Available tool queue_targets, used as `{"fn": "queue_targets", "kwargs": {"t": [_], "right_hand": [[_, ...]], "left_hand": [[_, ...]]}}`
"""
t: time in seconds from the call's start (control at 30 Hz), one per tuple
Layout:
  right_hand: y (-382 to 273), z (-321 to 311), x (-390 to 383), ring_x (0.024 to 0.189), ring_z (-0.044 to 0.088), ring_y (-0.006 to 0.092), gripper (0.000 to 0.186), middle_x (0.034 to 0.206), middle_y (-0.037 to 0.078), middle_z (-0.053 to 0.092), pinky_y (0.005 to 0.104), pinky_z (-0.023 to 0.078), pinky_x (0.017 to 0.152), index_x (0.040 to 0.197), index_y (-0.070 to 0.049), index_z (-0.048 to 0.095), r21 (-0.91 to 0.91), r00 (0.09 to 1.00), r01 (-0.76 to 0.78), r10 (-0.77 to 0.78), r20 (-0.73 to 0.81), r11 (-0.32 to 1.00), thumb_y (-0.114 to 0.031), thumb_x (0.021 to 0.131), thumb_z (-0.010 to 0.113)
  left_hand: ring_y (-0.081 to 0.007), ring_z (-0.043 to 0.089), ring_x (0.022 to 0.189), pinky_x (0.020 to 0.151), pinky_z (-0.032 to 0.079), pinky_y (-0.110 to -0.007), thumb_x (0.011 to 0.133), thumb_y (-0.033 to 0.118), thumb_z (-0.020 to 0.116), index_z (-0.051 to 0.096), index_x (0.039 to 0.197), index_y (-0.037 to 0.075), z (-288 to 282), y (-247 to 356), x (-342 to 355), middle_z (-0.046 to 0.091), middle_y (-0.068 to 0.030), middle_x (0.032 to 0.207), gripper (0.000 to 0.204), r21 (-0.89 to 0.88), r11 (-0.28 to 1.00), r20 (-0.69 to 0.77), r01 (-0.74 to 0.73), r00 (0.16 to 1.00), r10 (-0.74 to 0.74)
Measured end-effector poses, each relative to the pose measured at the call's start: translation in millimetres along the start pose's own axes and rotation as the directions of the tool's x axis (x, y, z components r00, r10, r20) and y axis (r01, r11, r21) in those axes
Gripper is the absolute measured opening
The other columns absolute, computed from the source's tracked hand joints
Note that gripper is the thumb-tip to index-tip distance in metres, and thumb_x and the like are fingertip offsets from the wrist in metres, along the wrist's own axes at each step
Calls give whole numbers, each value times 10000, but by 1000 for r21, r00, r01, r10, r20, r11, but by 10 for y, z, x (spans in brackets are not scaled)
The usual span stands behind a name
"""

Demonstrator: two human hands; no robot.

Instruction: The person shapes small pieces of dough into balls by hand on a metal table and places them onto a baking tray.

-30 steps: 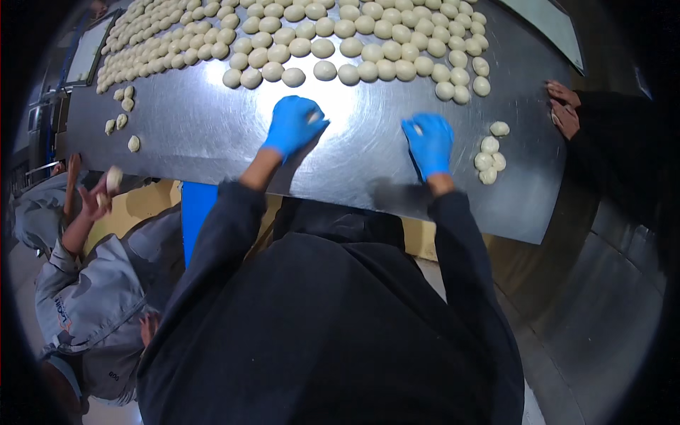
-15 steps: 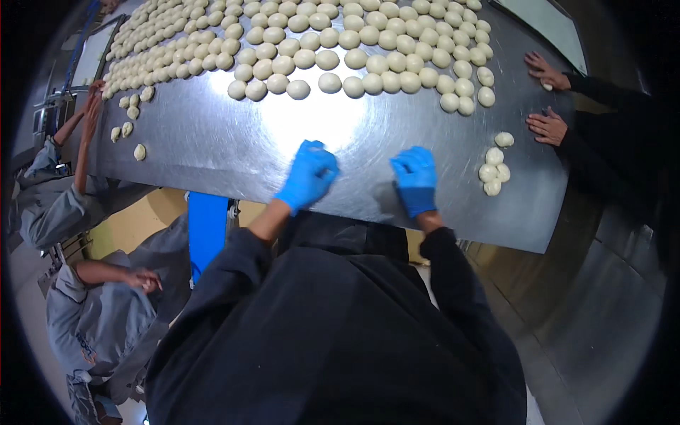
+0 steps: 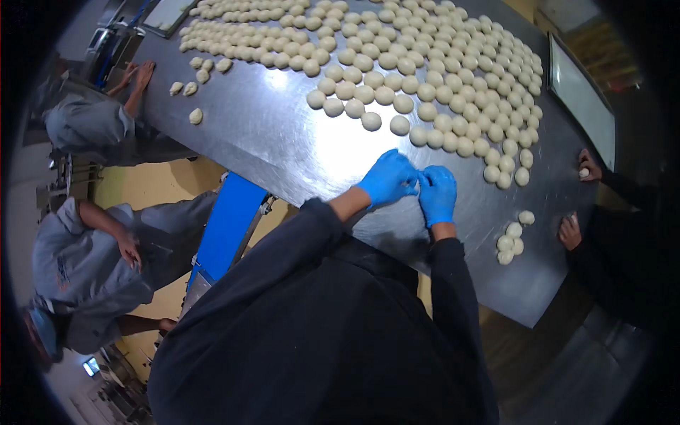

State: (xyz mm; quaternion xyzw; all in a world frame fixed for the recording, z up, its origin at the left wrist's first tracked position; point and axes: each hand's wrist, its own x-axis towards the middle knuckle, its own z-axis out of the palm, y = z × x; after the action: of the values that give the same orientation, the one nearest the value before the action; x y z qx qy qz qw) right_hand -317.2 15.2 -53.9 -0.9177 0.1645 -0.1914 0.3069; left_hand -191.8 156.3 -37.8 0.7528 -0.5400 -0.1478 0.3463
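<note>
Both my hands wear blue gloves and meet over the metal table (image 3: 283, 156), near its front edge. My left hand (image 3: 388, 177) is curled, with its fingertips closed against those of my right hand (image 3: 438, 197). The right hand's fingers are bent and pressed together, pointing at the left. Whether anything small sits between the fingertips cannot be made out. Just beyond my hands lie pale round dough balls (image 3: 371, 121), the nearest ones of many rows that spread over the far half of the table.
A small cluster of dough balls (image 3: 505, 243) lies at right. Rougher dough pieces (image 3: 196, 116) lie at far left. At the right edge are a co-worker's hands (image 3: 571, 232), one by a dough ball. Grey-clothed people stand at left, near a blue conveyor belt (image 3: 228, 227).
My hands, apart before, have come together at the fingertips. The whole view has turned, tilting the table. The right co-worker's upper hand now has a dough ball by its fingers.
</note>
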Motion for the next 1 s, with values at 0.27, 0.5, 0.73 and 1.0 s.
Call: {"fn": "queue_targets", "kwargs": {"t": [0.27,0.5,0.73,1.0], "right_hand": [[236,-193,-910,850,610,370,164,891,136,690,500,455,763,796,-44,685,-135,986,37,-58,-155,990,-195,845,728],[117,-380,198,823,584,409,178,832,191,629,514,447,749,812,-19,654,-125,996,-32,42,82,992,-181,826,727],[47,-81,-397,805,577,390,104,769,197,591,484,450,764,725,-11,612,19,993,96,-95,-68,995,-58,793,674],[58,-505,-394,855,631,364,102,895,171,702,480,499,849,829,-54,736,491,902,-384,432,19,782,-148,827,696]], "left_hand": [[-336,618,796,745,473,-471,736,155,726,685,697,175,-31,-256,-928,619,-100,708,60,22,1000,-19,8,1000,-7],[-326,621,815,798,469,-467,742,262,778,693,711,154,-170,-363,-113,665,-83,788,140,77,995,-224,61,974,-43],[-315,576,799,832,445,-453,664,253,780,622,633,157,273,-129,-528,614,-78,733,188,45,980,-149,-192,969,196],[-335,599,730,716,464,-455,697,201,717,664,642,122,-173,-526,-845,624,-104,706,110,130,975,-249,179,958,-143]]}}
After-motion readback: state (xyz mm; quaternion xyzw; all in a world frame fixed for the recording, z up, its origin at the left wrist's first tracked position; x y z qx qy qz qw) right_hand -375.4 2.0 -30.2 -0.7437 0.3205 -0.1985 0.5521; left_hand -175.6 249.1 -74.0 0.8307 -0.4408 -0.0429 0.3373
